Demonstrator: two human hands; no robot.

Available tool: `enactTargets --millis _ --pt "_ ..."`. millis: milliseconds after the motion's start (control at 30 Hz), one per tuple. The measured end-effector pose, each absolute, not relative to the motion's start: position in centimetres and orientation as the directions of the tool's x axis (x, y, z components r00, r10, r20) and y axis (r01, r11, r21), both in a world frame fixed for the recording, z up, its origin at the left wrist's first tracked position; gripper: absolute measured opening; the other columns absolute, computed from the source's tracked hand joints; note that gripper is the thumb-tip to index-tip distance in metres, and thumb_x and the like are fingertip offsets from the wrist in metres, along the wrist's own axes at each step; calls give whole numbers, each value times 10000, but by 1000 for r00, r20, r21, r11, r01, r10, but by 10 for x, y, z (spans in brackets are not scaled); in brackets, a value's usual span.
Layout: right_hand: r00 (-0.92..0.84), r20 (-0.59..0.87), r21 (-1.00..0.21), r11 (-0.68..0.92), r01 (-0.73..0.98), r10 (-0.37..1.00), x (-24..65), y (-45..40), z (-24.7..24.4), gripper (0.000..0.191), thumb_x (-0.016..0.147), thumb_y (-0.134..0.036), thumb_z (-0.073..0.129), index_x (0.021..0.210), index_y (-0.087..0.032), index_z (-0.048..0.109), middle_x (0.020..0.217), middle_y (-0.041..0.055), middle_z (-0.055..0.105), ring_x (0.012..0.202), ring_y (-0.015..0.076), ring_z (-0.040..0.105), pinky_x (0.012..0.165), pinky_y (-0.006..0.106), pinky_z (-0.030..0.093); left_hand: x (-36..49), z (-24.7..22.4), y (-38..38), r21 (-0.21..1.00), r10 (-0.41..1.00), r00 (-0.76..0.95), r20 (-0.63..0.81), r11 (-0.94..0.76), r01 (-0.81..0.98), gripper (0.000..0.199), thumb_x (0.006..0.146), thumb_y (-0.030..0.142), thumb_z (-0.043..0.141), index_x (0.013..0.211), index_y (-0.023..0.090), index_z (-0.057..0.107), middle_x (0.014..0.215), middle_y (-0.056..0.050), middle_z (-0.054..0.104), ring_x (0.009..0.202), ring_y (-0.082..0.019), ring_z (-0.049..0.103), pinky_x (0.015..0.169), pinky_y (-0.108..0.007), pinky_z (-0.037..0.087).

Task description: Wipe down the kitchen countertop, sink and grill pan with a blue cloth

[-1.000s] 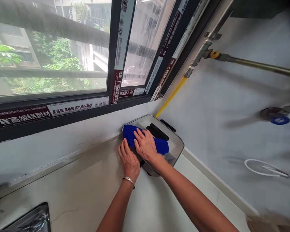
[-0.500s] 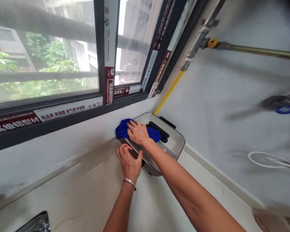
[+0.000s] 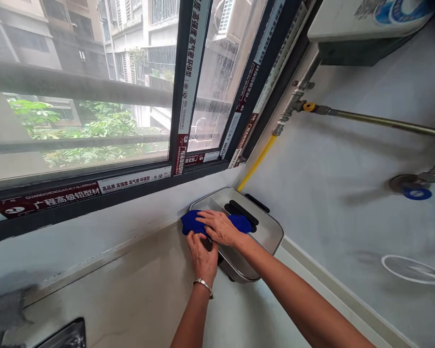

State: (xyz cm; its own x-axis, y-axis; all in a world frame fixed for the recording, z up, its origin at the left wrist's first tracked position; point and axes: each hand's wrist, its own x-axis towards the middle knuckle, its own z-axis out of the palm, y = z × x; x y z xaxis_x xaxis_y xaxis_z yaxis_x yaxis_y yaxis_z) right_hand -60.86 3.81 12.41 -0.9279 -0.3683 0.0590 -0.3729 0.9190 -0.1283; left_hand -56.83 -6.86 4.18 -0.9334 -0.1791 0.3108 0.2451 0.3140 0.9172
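Note:
A rectangular metal electric pot with rounded corners and a see-through lid stands in the corner of a pale counter. A black bar handle runs across the lid's top. My right hand presses a bunched blue cloth against the pot's near edge, fingers laid over it. More of the cloth shows to the right, beside the black handle. My left hand, with a bracelet at the wrist, curls around the dark part on the pot's near side. Its fingertips meet the cloth's lower edge.
A dark-framed window with printed film strips runs along the left wall. Behind the pot, a yellow hose drops from metal pipes. A blue-handled valve juts from the right wall. A shiny dark-edged item lies at lower left.
My left hand has closed in on the pot's near side and now touches the cloth. My right hand stays on the cloth. The view has tilted up, so everything sits lower.

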Motion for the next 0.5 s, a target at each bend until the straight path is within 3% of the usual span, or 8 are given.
enactTargets --millis 267,500 --pt "-978 124 70 985 -158 -166 -646 8 121 528 925 -243 369 1450 -205 416 1521 92 432 1290 261 426 1012 445 385 -567 41 -70 924 -166 -923 347 228 306 163 796 265 646 814 227 488 1059 -69 506 1050 -236 542 959 -466 458" --pt "-977 198 119 987 104 79 -672 1 113 393 933 -274 343 1199 -92 567 1246 223 573 1093 305 517 894 463 410 -566 43 -70 931 -142 -939 312 244 272 160 797 241 648 812 230 488 1057 -58 514 1054 -236 542 950 -463 449"
